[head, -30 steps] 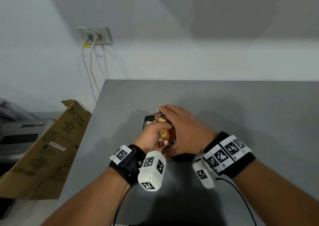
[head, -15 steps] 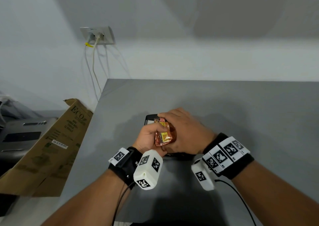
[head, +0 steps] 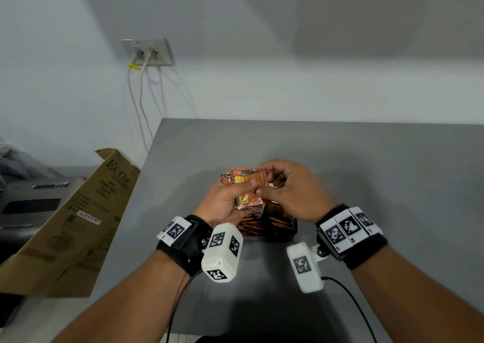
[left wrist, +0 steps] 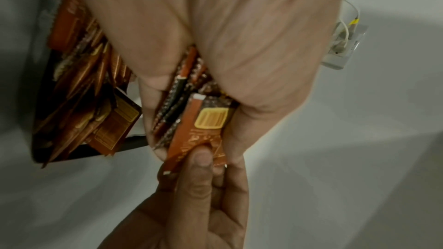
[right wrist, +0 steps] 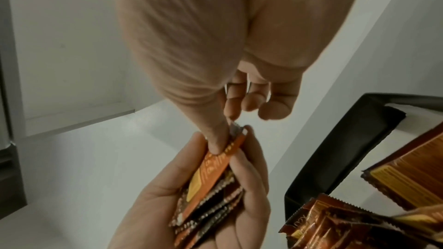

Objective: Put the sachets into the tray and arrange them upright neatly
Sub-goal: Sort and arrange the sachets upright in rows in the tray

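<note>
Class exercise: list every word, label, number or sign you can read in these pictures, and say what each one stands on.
"ECO": printed large on the cardboard box left of the table.
Smaller print under it on the box: too blurred to read.
White sticker on the box: a code, too small to read surely.
Sachets: lettering blurred, unreadable.
Wrist bands: black-and-white square code markers, no words.

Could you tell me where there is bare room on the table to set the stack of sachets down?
The grey table is bare right of the right hand, and between the black tray and the back wall. It is crowded at the tray, filled with sachets, where the left hand grips the stack.
</note>
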`<state>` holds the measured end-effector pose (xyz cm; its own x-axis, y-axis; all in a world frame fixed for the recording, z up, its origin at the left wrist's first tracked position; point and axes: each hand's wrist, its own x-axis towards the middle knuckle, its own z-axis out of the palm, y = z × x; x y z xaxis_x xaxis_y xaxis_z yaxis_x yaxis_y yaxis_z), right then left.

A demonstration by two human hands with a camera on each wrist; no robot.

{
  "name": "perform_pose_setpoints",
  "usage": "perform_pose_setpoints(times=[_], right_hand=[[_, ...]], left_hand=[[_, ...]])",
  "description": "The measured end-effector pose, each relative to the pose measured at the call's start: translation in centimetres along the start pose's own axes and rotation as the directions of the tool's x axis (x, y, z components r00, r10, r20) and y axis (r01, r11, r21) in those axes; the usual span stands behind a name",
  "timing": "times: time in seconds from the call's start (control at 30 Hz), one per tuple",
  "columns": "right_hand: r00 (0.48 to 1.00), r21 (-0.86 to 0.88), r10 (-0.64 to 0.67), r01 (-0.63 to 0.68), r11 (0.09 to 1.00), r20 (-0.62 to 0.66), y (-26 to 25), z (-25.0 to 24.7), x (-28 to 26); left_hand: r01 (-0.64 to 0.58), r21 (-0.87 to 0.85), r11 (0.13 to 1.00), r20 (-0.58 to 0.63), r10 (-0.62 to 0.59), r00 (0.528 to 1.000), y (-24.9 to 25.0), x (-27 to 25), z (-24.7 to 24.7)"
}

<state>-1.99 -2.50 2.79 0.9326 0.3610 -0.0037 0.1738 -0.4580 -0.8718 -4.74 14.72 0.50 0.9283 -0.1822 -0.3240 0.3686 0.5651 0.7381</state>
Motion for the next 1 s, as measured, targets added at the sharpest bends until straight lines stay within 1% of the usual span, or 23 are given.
perform_pose_setpoints(times=[0.07,0.2,0.27,0.33,0.4,0.43,0.5,0.57,0.6,0.63,0.7,0.73,0.8,0.83,0.9,0.97,1.0], right_hand=[[1.0,-0.009,-0.006,0.006,1.0,0.015,-0.1,0.0,0.0],[1.0,0.047,0.006,-0.005,0.999,-0.017,-0.3,-0.3,0.3],[0.999,0.126,0.039,-0.035,0.991,-0.023,-0.8,-0.5,0.3],[0.998,0.258,0.068,-0.061,0.964,-0.017,-1.3,-0.9,0.3],[0.999,0.366,0.052,-0.045,0.93,-0.008,-1.7,-1.2,0.4],[0.999,0.376,0.036,-0.031,0.926,-0.005,-1.9,-1.2,0.4],[1.0,0.282,0.0,0.0,0.959,-0.003,-2.2,-1.1,0.5],[1.0,0.121,-0.017,0.017,0.992,0.006,-1.9,-0.5,0.6],[1.0,0.104,0.0,0.0,0.995,-0.001,-1.7,-0.1,0.6],[0.999,0.146,0.035,-0.031,0.989,-0.029,-1.4,0.4,0.6],[0.989,0.259,0.116,-0.09,0.962,-0.089,-1.1,1.2,0.5],[0.984,0.291,0.154,-0.121,0.949,-0.093,-1.0,1.6,0.4],[0.976,0.341,0.202,-0.163,0.926,-0.08,-0.8,2.0,0.2],[0.97,0.376,0.226,-0.178,0.91,-0.089,-0.8,2.0,0.3],[0.95,0.489,0.294,-0.208,0.847,-0.106,-0.8,1.5,0.5],[0.942,0.605,0.332,-0.235,0.761,-0.053,-1.0,0.9,0.6],[0.94,0.632,0.341,-0.254,0.732,-0.017,-1.1,0.7,0.6]], left_hand=[[0.004,-0.002,1.0,-0.013,-0.004,1.0,0.0,-0.2,-0.2],[0.026,-0.014,1.0,-0.058,-0.026,0.998,0.2,-0.4,-0.5],[0.039,-0.042,0.998,-0.087,-0.043,0.995,0.2,-0.3,-0.7],[0.045,-0.071,0.996,-0.113,-0.053,0.992,0.1,-0.3,-1.0],[0.055,-0.111,0.992,-0.119,-0.069,0.99,0.2,-0.3,-1.1],[0.06,-0.113,0.992,-0.108,-0.072,0.992,0.3,-0.3,-1.2],[0.062,-0.083,0.995,-0.073,-0.068,0.995,0.4,-0.4,-1.0],[0.055,-0.008,0.998,-0.047,-0.055,0.997,0.5,-0.6,-0.5],[0.039,0.022,0.999,-0.045,-0.038,0.998,0.6,-0.6,-0.3],[0.016,0.043,0.999,-0.049,-0.014,0.999,0.6,-0.6,-0.2],[-0.041,0.039,0.998,-0.071,0.044,0.997,0.7,-0.5,0.0],[-0.059,0.027,0.998,-0.087,0.061,0.994,0.7,-0.4,0.0],[-0.059,0.009,0.998,-0.104,0.06,0.993,0.8,-0.3,0.1],[-0.039,-0.011,0.999,-0.114,0.038,0.993,0.8,-0.3,0.0],[-0.001,-0.064,0.998,-0.136,-0.008,0.991,1.1,-0.3,-0.2],[-0.015,-0.073,0.997,-0.148,0.004,0.989,1.2,-0.2,-0.6],[-0.032,-0.056,0.998,-0.158,0.023,0.987,1.2,-0.1,-0.5]])
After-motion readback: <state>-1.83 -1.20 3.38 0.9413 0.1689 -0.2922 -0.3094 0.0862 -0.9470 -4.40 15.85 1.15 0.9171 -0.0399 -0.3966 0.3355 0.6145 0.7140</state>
